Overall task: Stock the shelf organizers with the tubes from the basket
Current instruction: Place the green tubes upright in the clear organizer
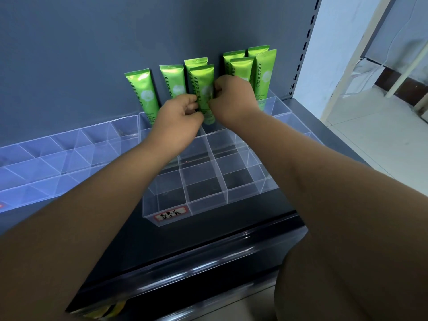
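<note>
Several green Chamomile tubes stand upright in the back rows of a clear shelf organizer (208,200), against the grey back panel. Both my hands pinch one middle tube (203,84): my left hand (178,119) grips its lower left edge, my right hand (234,98) its right side. Its lower end sits in a compartment. Other tubes stand at far left (141,89), beside it (172,82), and in a group at the right (264,70). The basket is out of view.
A second clear organizer (58,158) with unfilled compartments runs along the shelf to the left. The front compartments of the middle organizer hold nothing; a red-bordered label (171,214) is on its front. The shelf's upright post (305,47) stands at right, floor beyond.
</note>
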{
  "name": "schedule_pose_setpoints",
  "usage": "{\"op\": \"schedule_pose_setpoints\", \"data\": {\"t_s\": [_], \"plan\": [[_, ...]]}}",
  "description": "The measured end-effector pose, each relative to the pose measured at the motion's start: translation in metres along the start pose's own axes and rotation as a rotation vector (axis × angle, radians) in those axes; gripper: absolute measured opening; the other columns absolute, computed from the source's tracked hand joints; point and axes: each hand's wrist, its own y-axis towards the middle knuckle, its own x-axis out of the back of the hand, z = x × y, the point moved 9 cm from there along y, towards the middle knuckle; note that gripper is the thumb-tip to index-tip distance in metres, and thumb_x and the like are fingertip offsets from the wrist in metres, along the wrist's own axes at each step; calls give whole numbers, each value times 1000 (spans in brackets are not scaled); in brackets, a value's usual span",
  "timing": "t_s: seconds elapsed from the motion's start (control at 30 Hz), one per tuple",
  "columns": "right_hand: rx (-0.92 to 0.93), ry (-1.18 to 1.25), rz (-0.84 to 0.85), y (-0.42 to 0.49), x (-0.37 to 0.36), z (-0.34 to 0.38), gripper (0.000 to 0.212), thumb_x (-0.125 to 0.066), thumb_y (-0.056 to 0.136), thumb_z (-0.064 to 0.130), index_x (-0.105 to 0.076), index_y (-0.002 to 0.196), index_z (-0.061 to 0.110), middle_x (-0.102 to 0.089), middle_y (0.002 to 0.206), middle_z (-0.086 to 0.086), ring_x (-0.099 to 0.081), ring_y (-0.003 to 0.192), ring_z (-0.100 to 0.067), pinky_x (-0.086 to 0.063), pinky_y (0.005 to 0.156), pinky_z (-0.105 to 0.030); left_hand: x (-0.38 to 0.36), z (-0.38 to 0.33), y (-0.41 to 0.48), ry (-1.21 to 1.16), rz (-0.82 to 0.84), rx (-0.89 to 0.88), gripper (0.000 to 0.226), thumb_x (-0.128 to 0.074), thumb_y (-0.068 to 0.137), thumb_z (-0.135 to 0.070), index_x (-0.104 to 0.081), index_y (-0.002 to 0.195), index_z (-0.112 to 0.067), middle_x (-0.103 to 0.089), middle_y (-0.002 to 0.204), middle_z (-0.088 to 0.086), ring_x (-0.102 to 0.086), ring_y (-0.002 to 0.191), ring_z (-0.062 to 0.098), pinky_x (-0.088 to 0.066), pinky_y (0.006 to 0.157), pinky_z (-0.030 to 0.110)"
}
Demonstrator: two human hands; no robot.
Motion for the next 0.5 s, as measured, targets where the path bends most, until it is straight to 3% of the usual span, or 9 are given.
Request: {"op": "schedule_pose_setpoints", "data": {"t_s": [0.13,0.27,0.37,0.5], "plan": [[2,5,3,-2,0,0,32,-52,90,12,-34,65,19,-49,78,-5,-45,78,-29,-30,64,-28,-1,-3,-3,1,3,3,37,-54,93,2,-66,125,-13,-64,106,-8,-60,101,0,-46,96,23],[18,3,1,-3,-1,0,20,-52,88,11,-42,71,14,-43,70,0,-46,77,-28,-27,56,-28,0,-3,-3,19,7,-1,43,-55,94,0,-60,136,-6,-64,118,-2,-58,116,5,-43,102,21],[36,-14,-5,-4,-1,1,28,-51,88,12,-36,66,18,-41,67,2,-45,76,-28,-22,49,-27,2,-3,-3,45,-3,5,48,-57,95,-3,-55,143,-9,-62,137,4,-56,127,9,-41,107,21],[56,-9,-31,-4,-1,1,30,-52,83,8,-32,63,19,-43,66,0,-44,73,-28,-21,48,-27,4,-3,-2,77,-18,-11,46,-58,95,-4,-56,141,-9,-63,135,6,-58,123,13,-43,106,22]]}}
